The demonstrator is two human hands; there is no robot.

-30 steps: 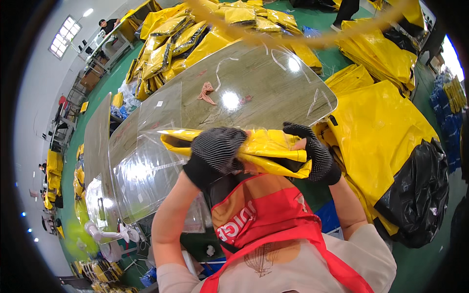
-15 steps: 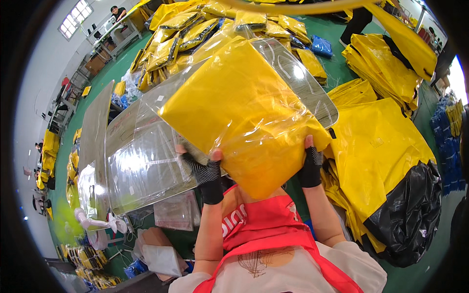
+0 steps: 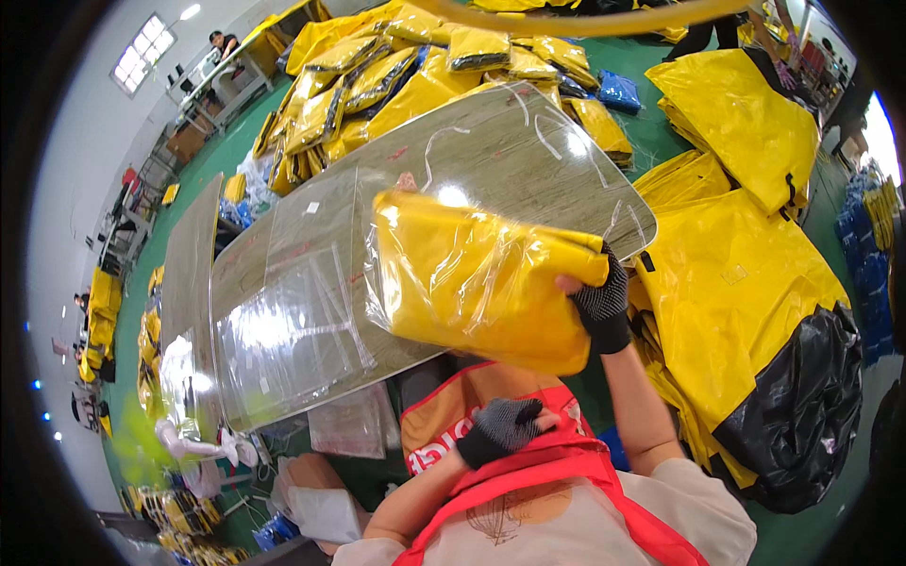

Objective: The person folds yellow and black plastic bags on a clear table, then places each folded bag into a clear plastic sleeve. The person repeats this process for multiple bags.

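A folded yellow plastic sheet in a clear bag (image 3: 472,283) is held up over the near edge of the table, tilted. My right hand (image 3: 604,300), in a black fingerless glove, grips its right end, with the thumb on the near face and the fingers partly hidden behind. My left hand (image 3: 505,431), gloved alike, is off the package. It lies in front of the red apron (image 3: 576,457) with its fingers curled in, and nothing shows in them. Clear plastic bags (image 3: 293,311) lie flat on the table, left of the package.
The wood-patterned table (image 3: 491,132) has a clear cover. Beyond it rises a heap of bagged yellow packages (image 3: 377,80). Large yellow sheets (image 3: 746,264), one with a black part (image 3: 793,406), are stacked at my right. A pink-white fan (image 3: 193,443) stands at the left.
My left hand has let go of the package and dropped to the apron. The package has swung lower and looks smaller, now in my right hand alone. More of the table shows.
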